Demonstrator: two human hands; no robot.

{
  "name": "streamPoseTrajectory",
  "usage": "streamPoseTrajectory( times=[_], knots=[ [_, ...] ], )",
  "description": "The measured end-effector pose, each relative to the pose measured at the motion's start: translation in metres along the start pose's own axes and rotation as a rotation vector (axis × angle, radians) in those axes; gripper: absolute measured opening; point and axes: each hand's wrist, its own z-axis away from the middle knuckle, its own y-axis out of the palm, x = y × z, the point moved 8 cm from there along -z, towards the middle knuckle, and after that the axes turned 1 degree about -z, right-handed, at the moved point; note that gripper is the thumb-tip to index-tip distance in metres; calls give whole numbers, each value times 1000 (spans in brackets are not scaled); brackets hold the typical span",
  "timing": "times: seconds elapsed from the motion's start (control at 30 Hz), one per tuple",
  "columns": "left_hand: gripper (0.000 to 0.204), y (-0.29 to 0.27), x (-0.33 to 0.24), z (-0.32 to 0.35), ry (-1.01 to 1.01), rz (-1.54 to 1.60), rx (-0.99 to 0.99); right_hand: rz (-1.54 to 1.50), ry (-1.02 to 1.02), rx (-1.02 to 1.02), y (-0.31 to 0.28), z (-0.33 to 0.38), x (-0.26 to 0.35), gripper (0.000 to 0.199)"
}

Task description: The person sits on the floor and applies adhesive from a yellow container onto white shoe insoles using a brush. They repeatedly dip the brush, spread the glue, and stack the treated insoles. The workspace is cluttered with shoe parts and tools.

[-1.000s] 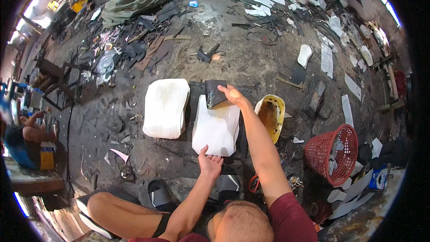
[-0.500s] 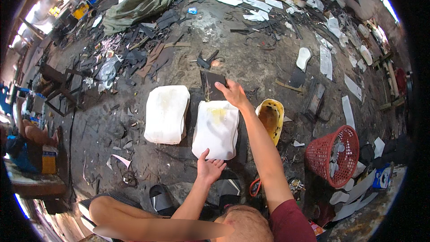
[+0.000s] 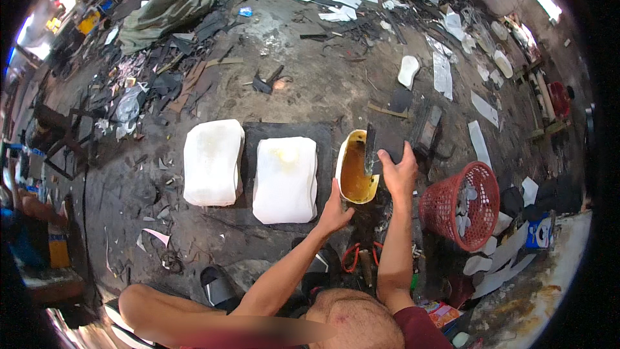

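Observation:
My right hand (image 3: pixel 399 167) is closed on a dark flat spreader plate (image 3: pixel 391 142), its thumb on the plate's face. The plate's left edge stands over the inside of an oval yellow tub (image 3: pixel 356 195), which has brown-amber stuff in it. At the tub's near left side, my left hand (image 3: pixel 336 212) holds it, fingers along the wall and thumb at the near end. Left of the tub lies a stack of white shoe-shaped sheets (image 3: pixel 284 181), yellow-stained on top. A second white stack (image 3: pixel 212 163) sits farther left.
A dark mat (image 3: pixel 323 130) lies under the nearer stack. Close by on the right stands a red perforated basket (image 3: pixel 445 210) with scraps. Red-handled scissors (image 3: pixel 351 258) lie near my right forearm. Black slippers (image 3: pixel 223 285) are near my legs; offcuts litter the floor.
My right hand has carried the spreader plate from beyond the white stack rightward to the tub. The left hand has moved from the stack's near edge to the tub. The view has shifted right.

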Motion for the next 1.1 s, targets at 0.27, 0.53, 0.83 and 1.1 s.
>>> streamPoseTrajectory(
  times=[0.27, 0.53, 0.83, 1.1],
  knots=[
    [104, 3, 2, -25, 60, -373, -131, 41, 48, -64, -7, 3, -36, 59],
    [101, 35, 5, -41, 114, -133, -128, 508, -45, 227, 84, -12, -63, 39],
    [90, 5, 26, 14, -88, 99, 18, -713, 13, 171, -53, -20, -67, 40],
    [94, 27, 27, -16, -299, 678, 7, 530, -153, 463, -69, 55, -61, 36]
  ],
)
